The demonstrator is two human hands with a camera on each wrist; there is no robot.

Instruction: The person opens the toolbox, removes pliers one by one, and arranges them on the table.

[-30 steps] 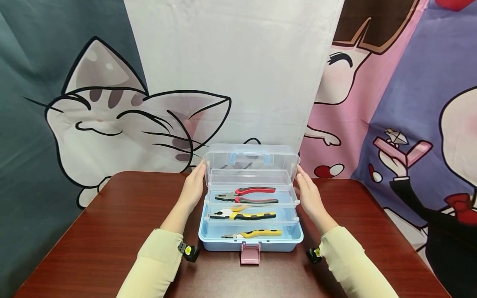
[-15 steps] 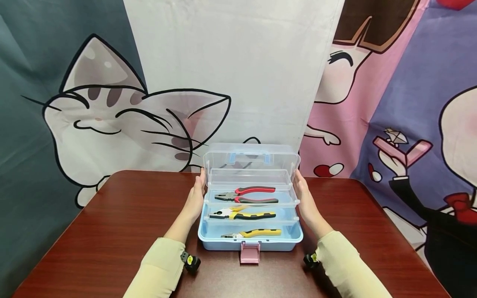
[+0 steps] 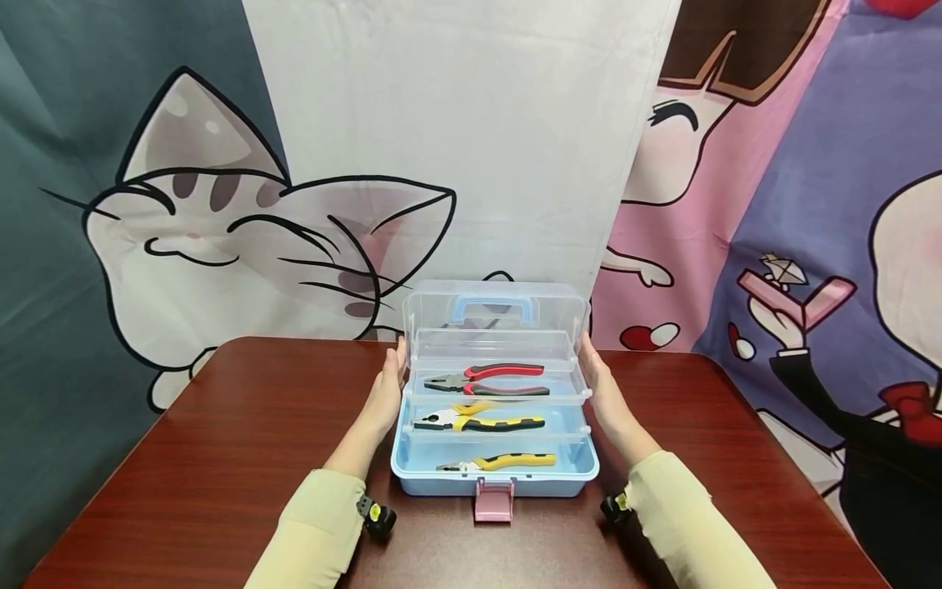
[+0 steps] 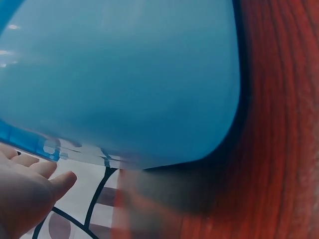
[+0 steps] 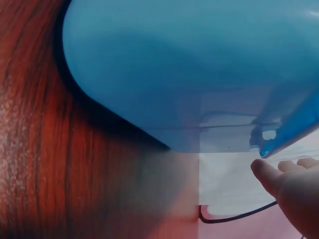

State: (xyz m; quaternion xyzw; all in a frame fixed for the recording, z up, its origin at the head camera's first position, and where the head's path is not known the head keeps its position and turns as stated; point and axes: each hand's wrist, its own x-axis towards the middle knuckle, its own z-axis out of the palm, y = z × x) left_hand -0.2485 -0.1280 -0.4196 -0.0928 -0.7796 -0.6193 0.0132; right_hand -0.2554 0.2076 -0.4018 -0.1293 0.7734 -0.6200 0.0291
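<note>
A light-blue toolbox [image 3: 425, 487] with a pink front latch [image 3: 494, 501] stands opened on the table, its clear lid [image 3: 493, 348] tilted up at the back. Red-and-black pliers [image 3: 508, 370] lie in the upper clear tray. Yellow-and-black pliers [image 3: 504, 424] fill the middle tray, and yellow-handled pliers [image 3: 515, 462] rest at the bottom. My left hand [image 3: 384, 397] is at the left side by the lid and upper tray, fingers extended; my right hand [image 3: 608, 401] mirrors it on the right. In the wrist views, the box's blue side walls [image 4: 129, 84] fill much of the picture.
The box sits on a reddish-brown wooden table [image 3: 243, 442]. Behind the table's far edge hangs a printed cloth [image 3: 471, 147] with cartoon figures. A small black camera [image 3: 377, 519] is strapped at each wrist.
Both hands have slid slightly lower along the box's sides. The clear lid and upper trays, with the red-and-black pliers, have shifted up a little.
</note>
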